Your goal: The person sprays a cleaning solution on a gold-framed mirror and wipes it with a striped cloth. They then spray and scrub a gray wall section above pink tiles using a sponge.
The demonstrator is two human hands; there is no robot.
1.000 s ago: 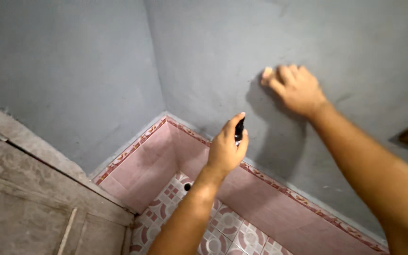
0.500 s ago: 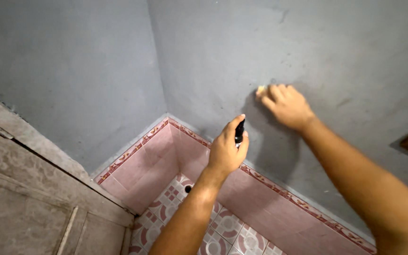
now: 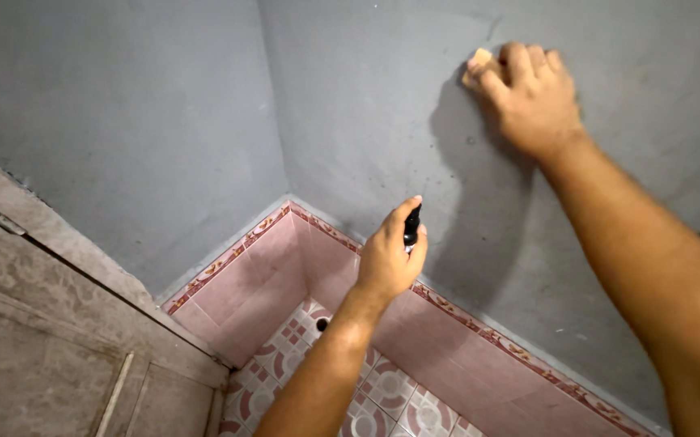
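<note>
We are seeing soft, even light with no glare, the right hand casting a broad dim shadow down the grey wall, edges staying reasonably sharp.

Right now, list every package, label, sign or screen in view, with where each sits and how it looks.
Small black spray bottle: gripped in the left hand, centre frame, dark and slim; no label visible.
No signs or screens on the grey plastered wall.

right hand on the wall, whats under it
A small yellowish sponge pokes out past the fingertips of the right hand, pressed to the grey wall. The rest of the sponge is covered.
</note>
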